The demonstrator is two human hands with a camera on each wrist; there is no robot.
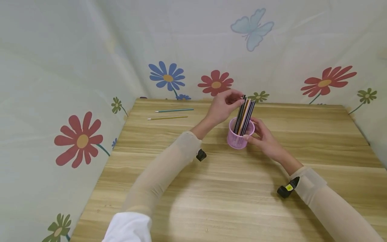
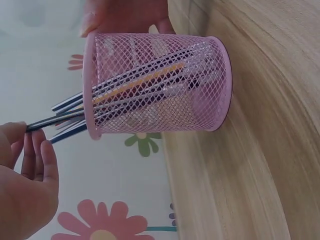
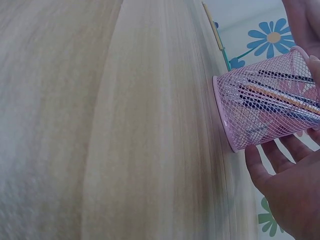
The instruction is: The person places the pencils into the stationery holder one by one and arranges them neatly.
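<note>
A pink mesh pencil cup stands upright on the table, holding several pencils, mostly dark with an orange one among them. Thumb and fingers of my left hand pinch the upper end of a dark pencil, whose lower part is inside the cup. Around the cup's right side, my right hand grips it with the thumb near the rim and the fingers against the mesh. The pencils' lower ends show only through the mesh.
Left of the cup, a teal pencil and a yellow pencil lie roughly parallel on the wooden table. Behind the table's back edge hangs a pale curtain printed with flowers and a butterfly.
</note>
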